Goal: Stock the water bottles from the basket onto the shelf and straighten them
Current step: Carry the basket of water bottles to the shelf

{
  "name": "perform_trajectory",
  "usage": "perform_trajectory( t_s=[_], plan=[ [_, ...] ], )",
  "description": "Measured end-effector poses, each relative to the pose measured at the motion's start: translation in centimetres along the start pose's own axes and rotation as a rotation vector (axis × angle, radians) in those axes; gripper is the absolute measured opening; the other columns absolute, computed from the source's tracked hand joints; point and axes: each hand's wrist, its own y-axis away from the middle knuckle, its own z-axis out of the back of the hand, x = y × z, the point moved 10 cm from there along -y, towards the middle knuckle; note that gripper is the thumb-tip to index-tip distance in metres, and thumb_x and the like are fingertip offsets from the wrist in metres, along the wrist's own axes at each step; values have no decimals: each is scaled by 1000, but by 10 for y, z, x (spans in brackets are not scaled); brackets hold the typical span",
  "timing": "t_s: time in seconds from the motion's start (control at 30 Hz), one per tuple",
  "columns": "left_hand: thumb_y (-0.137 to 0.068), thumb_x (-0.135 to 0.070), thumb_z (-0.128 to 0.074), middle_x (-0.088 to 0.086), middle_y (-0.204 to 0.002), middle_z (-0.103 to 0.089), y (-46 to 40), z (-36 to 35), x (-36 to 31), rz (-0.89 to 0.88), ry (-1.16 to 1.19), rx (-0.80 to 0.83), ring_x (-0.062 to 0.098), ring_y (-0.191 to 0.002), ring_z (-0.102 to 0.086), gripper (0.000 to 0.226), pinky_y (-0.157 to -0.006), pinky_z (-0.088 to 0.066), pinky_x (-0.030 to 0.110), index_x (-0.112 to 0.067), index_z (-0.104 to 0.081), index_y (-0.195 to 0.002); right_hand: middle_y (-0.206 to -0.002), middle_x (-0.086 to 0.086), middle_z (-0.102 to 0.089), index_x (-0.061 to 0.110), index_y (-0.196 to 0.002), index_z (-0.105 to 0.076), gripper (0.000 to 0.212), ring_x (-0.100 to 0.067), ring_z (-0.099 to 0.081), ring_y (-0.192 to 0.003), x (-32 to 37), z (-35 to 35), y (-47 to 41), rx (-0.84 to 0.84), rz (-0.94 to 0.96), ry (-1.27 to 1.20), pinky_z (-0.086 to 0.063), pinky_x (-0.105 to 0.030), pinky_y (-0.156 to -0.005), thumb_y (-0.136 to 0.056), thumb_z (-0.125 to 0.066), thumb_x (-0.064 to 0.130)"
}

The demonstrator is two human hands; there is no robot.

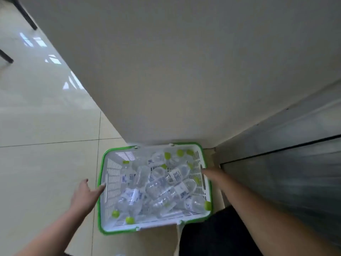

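A white plastic basket [110, 174] with a green rim sits on the floor against a wall. It holds several clear water bottles [166, 193] with green caps and white-blue labels, lying jumbled on their sides. My left hand [85, 195] is at the basket's left side, fingertips touching the rim, fingers apart. My right hand [212, 172] reaches to the basket's right rim near the side handle slot; its fingers are blurred. No shelf is clearly in view.
A plain off-white wall [184, 71] rises behind the basket. Glossy cream floor tiles [46, 126] spread to the left. A grey metallic panel [286, 163] stands at the right. Dark clothing [212, 233] shows below the basket.
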Motion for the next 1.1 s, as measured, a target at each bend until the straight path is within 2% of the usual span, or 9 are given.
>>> perform_trajectory(
  t_s=[0.1,0.17,0.23,0.33,0.43,0.53,0.67,0.83,1.1],
  plan=[
    [-87,-36,-65,29,-126,-52,-37,-46,9,-99,-98,-79,45,-118,-48,59,-96,-39,50,1,-44,-127,-73,-10,-58,-6,-110,-61,33,-19,-56,-61,8,-24,-54,-11,1,93,-49,-26,-55,-95,-50,21],
    [-90,-29,-58,24,-100,-56,-51,-59,10,-165,-11,-249,43,-94,-55,33,-73,-43,45,-2,-47,-102,-68,-13,-57,-4,-91,-60,23,-22,-56,-56,10,-28,-81,14,-44,147,-55,-32,-59,-96,-49,16],
    [-94,-31,-51,15,-82,-55,-56,-65,17,-207,72,-325,36,-76,-54,26,-61,-37,38,-6,-46,-91,-64,-16,-59,-1,-79,-56,24,-25,-58,-53,3,-33,-94,105,-88,40,-54,-32,-51,-96,-48,13],
    [-95,-30,-51,12,-68,-59,-79,-69,18,-252,318,-199,31,-66,-58,28,-60,-42,37,-7,-54,-79,-44,-13,-47,1,-57,-50,40,-23,-50,-36,7,-35,-103,210,-85,-48,-49,-26,-48,-96,-44,9],
    [-94,-28,-54,8,-56,-54,-86,-79,23,-162,553,-31,23,-52,-50,30,-56,-43,31,-8,-55,-72,-41,-12,-40,4,-56,-45,36,-21,-41,-32,6,-39,-101,194,-38,-185,-46,-30,-47,-92,-44,2],
    [-94,-32,-55,6,-50,-49,-81,-92,30,-84,731,125,17,-34,-40,32,-38,-32,19,-9,-51,-72,-40,-7,-36,10,-55,-39,34,-17,-32,-31,0,-50,-97,208,-2,-341,-36,-24,-41,-87,-49,3],
    [-95,-40,-49,-6,-41,-23,-78,-114,30,45,872,445,9,-29,-20,47,-34,-18,13,-22,-29,-56,-39,-2,-31,14,-45,-38,42,-15,-26,-31,-2,-55,-93,248,45,-484,-33,-20,-41,-80,-59,8],
    [-97,-35,-45,-8,-40,-18,-76,-117,27,37,866,468,7,-29,-14,46,-37,-11,11,-23,-24,-58,-38,-2,-36,11,-43,-44,37,-13,-31,-30,-5,-54,-82,262,14,-511,-36,-21,-43,-75,-60,-1],
    [-99,-39,-42,-7,-42,-19,-66,-120,34,43,915,444,7,-29,-15,45,-38,-11,12,-23,-26,-60,-40,-2,-33,6,-56,-44,25,-10,-21,-28,4,-41,-78,81,107,-417,-35,-17,-33,-74,-52,-9]
  ],
)
